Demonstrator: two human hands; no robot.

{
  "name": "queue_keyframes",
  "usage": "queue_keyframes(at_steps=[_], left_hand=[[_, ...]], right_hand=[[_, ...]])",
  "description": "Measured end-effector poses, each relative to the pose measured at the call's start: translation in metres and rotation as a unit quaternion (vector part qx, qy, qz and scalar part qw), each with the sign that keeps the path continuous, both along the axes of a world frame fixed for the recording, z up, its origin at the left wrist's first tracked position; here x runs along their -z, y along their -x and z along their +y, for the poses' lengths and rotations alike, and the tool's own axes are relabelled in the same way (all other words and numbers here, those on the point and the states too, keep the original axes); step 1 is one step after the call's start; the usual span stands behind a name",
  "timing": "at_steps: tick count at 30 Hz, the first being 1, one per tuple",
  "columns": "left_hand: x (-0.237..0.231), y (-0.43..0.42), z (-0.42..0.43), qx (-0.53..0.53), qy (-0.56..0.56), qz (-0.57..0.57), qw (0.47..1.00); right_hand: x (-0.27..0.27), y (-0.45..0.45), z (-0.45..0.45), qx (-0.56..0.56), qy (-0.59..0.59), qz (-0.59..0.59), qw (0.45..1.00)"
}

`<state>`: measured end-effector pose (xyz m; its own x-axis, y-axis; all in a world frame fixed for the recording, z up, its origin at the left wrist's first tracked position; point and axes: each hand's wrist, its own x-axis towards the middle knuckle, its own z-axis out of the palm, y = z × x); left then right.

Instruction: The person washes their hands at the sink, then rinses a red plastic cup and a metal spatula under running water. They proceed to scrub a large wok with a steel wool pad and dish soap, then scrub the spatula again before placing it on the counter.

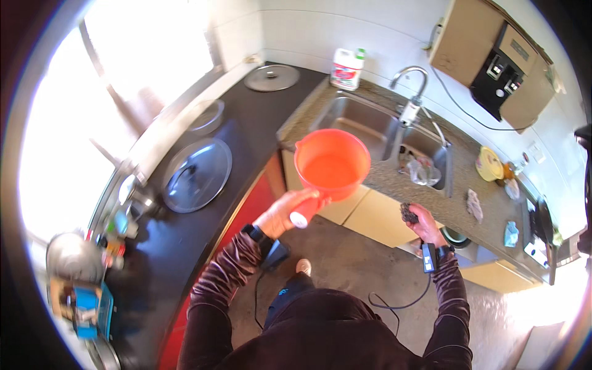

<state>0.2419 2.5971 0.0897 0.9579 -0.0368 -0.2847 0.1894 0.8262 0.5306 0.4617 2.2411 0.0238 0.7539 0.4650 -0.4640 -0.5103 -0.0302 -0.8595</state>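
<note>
An orange-red plastic dipper (332, 169) is held by its thick handle in my left hand (280, 213). Its round bowl tips toward me, and no contents can be made out inside. My right hand (424, 225) grips a dark, crumpled scouring pad (409, 213), which looks like steel wool. Both hands are in the air in front of the counter, apart from each other. Beyond them is a double-bowl stainless steel sink (358, 121), with a curved chrome faucet (411, 92) behind it. Plastic bags (422, 172) lie in the smaller right bowl.
Left, a dark countertop (249, 125) carries a glass pot lid (198, 175), a metal lid (272, 77) and a clear bowl (207, 116). A white jug (347, 69) stands behind the sink. Rightward on the granite counter are a yellow container (489, 164), a cloth (474, 206) and a pan (544, 219).
</note>
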Motion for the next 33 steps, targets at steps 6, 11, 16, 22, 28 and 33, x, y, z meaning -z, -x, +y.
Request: queue_keyframes(at_steps=[6, 11, 16, 22, 28, 33], left_hand=[[0.016, -0.202, 0.073, 0.069, -0.105, 0.014, 0.992], [0.068, -0.328, 0.102, 0.117, -0.145, 0.046, 0.981], [0.133, -0.432, 0.102, 0.171, -0.101, 0.166, 0.966], [0.189, -0.515, 0.087, 0.226, -0.125, 0.21, 0.943], [0.236, -0.558, 0.079, 0.308, -0.203, 0.202, 0.907], [0.282, -0.558, 0.074, 0.314, -0.153, 0.197, 0.916]], right_hand=[[-0.032, -0.104, 0.009, 0.044, 0.031, -0.062, 0.997], [-0.017, -0.205, 0.031, 0.087, 0.055, -0.064, 0.993], [0.02, -0.311, 0.057, 0.129, 0.056, -0.051, 0.989], [0.053, -0.422, 0.087, 0.169, 0.203, -0.087, 0.961], [0.068, -0.49, 0.107, 0.08, 0.416, -0.174, 0.889], [0.078, -0.505, 0.116, 0.014, 0.522, -0.229, 0.822]])
